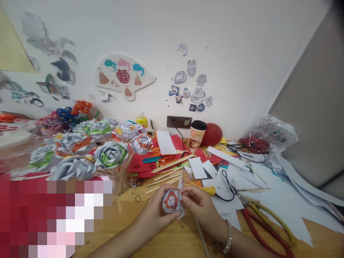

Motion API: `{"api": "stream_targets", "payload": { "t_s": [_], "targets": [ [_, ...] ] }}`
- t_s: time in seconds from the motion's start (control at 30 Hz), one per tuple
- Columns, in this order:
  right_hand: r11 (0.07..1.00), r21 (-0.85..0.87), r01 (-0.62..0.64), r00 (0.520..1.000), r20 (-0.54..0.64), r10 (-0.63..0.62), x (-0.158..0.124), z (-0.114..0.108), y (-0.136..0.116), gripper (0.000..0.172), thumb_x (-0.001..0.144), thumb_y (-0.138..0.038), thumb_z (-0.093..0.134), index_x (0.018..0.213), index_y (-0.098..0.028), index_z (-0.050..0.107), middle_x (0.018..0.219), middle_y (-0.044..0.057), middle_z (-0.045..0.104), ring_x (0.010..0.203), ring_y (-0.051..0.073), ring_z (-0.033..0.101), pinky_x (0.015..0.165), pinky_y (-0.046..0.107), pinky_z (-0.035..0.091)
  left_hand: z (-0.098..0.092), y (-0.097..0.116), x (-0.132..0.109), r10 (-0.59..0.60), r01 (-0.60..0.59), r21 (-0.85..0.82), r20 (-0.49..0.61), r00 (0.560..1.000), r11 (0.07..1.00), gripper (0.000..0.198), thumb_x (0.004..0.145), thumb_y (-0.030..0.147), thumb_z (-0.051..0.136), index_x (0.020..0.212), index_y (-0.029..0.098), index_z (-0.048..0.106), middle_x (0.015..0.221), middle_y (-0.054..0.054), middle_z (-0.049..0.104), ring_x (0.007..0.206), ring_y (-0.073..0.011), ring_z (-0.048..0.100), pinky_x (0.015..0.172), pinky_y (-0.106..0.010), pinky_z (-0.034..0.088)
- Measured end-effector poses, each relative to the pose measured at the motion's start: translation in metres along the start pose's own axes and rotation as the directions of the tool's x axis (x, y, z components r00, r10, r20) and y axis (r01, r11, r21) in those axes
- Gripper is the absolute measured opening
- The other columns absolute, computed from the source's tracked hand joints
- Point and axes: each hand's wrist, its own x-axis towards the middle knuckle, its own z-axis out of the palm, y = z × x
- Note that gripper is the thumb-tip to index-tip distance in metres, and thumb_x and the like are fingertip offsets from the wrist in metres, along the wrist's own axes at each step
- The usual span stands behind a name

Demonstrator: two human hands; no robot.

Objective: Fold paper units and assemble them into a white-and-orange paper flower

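Observation:
A small paper flower [171,201], white with an orange ring of petals, is held over the wooden table in front of me. My left hand [159,208] wraps round it from the left, thumb along its lower edge. From the right, my right hand [197,200] pinches at the flower's edge with thumb and fingertips; a bracelet circles that wrist. Just behind my right hand lies a yellow glue gun [208,189] with a black cord. Large scissors [264,224] with red and yellow handles rest at the right.
Several finished paper flowers [111,154] crowd the left. Wooden sticks [172,172], coloured paper and white paper sheets [279,193] cover the middle and right. A lidded paper cup [198,135] and a red balloon [212,134] stand near the wall. A blurred patch hides the lower left.

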Motion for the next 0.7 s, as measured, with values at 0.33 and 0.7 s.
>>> {"api": "stream_targets", "payload": {
  "t_s": [0.33, 0.7],
  "targets": [
    [0.999, -0.038, -0.029, 1.000, -0.012, 0.029, 0.000, 0.001, 0.001, 0.016, 0.072, -0.033, 0.063, 0.076, -0.018, 0.057, 0.070, 0.000, 0.057, 0.065, 0.014, 0.053, 0.061, 0.026, 0.042, 0.003, 0.001, 0.002, -0.002, 0.006, 0.054, -0.074, 0.997, 0.998, 0.033, 0.068, 0.017, 0.059, 0.098, 0.021, 0.048, 0.091, -0.003, 0.059, 0.080, -0.0177, 0.058, 0.070, -0.028, 0.048],
    [0.958, -0.287, 0.023, 0.999, 0.029, -0.016, -0.004, 0.005, -0.011, 0.016, 0.077, -0.023, 0.052, 0.066, -0.017, 0.062, 0.066, 0.003, 0.063, 0.065, 0.016, 0.057, 0.062, 0.027, 0.044, 0.007, -0.008, 0.003, -0.120, 0.107, -0.177, -0.064, 0.991, 0.978, 0.037, 0.066, 0.023, 0.065, 0.094, 0.020, 0.041, 0.078, 0.001, 0.055, 0.070, -0.0146, 0.056, 0.064, -0.025, 0.045]
  ]
}}
